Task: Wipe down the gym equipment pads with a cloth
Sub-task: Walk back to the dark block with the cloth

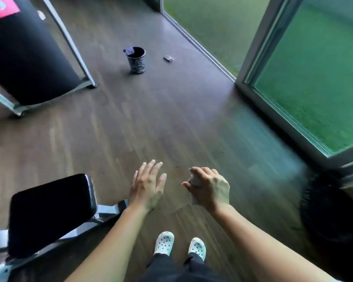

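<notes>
Standing on the brown floor point(171, 123), the person holds both hands out in front. The left hand point(148, 184) has its fingers point(151, 171) straight and spread wide, and it holds nothing. The right hand point(209, 189) has its fingers curled tight round a small pale cloth point(195, 181), which is bunched up so only bits poke out. The cloth is up in the air, not on any pad. A black pad point(49, 212) on a metal frame sits low on the left, near the left hand but not touching it. A big black pad point(25, 58) stands far off at the top left. I cannot tell if either pad has been wiped, since they just look dark. No wiping is going on right now, so I think most of the wiping job is left to do. A dark cup point(136, 60) and a small thing point(168, 58) sit on the floor well away. White shoes point(164, 243) show at the bottom
</notes>
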